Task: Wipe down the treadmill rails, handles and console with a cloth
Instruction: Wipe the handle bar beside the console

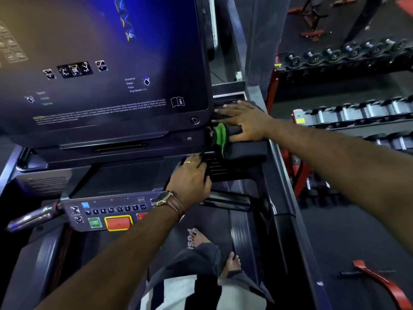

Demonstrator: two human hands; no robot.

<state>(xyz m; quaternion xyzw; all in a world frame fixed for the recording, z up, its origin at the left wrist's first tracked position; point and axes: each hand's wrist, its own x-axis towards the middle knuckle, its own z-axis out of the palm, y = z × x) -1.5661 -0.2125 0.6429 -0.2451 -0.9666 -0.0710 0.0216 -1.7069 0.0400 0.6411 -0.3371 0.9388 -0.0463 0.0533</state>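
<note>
Location: gym. I stand on treadmill belt (178, 240), console screen (100, 63) ahead. At my right: dumbbell rack (348, 54), two loaded tiers. Beyond: red bench frames (312, 16) on dark floor (357, 231).

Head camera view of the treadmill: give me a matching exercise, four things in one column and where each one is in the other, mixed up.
Things:
1. cloth
2. watch
3. yellow-framed red button
4. dumbbells

Places:
a. on the rack at the right
b. under the right hand, beside the screen
c. on the left wrist
d. on the control panel, next to the green button

Pairs: 1-b, 2-c, 3-d, 4-a
</note>
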